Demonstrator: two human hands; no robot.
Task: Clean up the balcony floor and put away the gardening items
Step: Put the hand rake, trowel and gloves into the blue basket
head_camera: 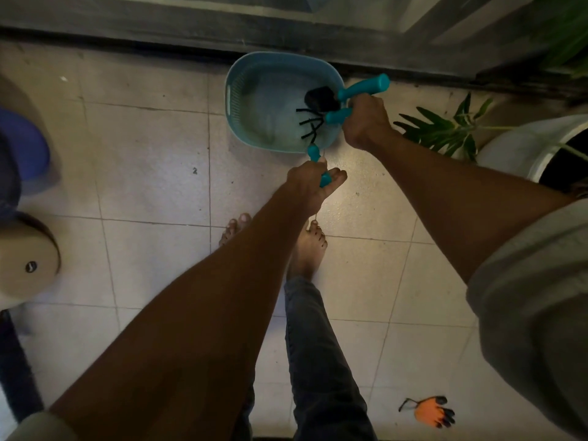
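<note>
A basket (pixel 251 74) sits on the floor (pixel 143 154) against the door sill (pixel 127 30), 2 tools' heads inside it, a potted plant (pixel 445 132) to its right, a glove (pixel 429 410) lying nearer right.

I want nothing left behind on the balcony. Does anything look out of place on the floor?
Yes: an orange glove lies alone on the tiles behind the person, far from the teal basket where both hands are lowering the teal-handled tools.
</note>
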